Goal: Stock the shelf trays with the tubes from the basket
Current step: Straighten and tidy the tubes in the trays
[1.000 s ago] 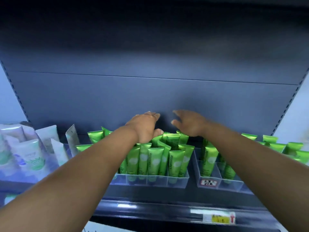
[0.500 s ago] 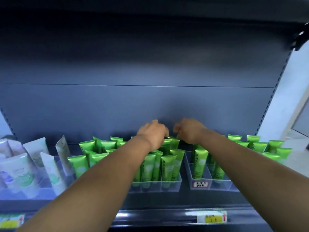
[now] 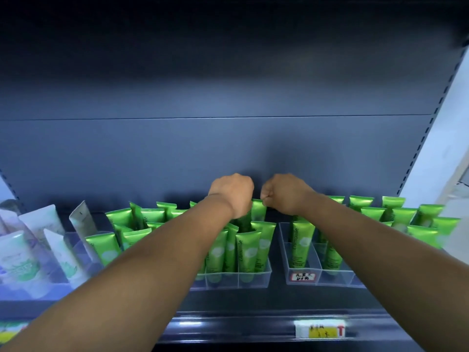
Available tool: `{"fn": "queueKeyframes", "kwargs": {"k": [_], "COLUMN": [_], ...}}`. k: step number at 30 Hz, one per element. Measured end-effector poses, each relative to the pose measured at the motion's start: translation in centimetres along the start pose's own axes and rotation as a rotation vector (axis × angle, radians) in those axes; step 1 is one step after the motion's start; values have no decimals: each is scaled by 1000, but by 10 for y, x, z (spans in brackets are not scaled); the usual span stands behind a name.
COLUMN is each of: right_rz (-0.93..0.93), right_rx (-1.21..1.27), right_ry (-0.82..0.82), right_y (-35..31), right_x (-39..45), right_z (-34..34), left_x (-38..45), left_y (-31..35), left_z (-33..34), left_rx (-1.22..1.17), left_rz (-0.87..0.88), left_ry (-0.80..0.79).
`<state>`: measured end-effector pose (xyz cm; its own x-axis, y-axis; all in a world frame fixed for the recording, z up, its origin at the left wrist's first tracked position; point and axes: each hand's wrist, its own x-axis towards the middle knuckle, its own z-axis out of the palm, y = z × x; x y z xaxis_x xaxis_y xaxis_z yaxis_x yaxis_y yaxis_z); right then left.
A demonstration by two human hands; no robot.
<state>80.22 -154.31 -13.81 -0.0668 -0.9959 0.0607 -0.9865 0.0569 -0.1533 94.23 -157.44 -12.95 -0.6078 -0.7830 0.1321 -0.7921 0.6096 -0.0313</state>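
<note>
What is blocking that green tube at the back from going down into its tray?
Nothing visible. Both hands, left hand and right hand, grip the upright green plastic tube above the clear plastic tray; its slot is hidden behind neighbouring tubes.

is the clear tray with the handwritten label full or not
Not full. The labelled tray shows empty front compartments, with only a few green tubes standing in it.

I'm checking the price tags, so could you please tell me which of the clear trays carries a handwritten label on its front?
The clear tray on the right, under the right hand, has the red-bordered label. The middle tray shows none.
</note>
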Motion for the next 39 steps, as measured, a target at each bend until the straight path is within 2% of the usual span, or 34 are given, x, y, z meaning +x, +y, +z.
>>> {"fn": "queueKeyframes", "kwargs": {"k": [9, 15, 23, 28, 39], "right_rz": [-12, 0, 7, 9, 7], "right_rx": [30, 32, -11, -23, -1], "right_ry": [33, 39, 40, 31, 98], "right_y": [-5, -12, -13, -12, -15], "right_x": [-4, -5, -3, -2, 1], "right_z": [-1, -1, 1, 1, 3], "left_x": [3, 2, -2, -4, -5], "left_y": [-19, -26, -23, -27, -18], "left_z": [3, 9, 12, 13, 12], "left_rx": [-201, -112, -103, -123, -197], "left_rz": [76, 152, 150, 81, 20], "left_ry": [-171, -34, 72, 35, 72]}}
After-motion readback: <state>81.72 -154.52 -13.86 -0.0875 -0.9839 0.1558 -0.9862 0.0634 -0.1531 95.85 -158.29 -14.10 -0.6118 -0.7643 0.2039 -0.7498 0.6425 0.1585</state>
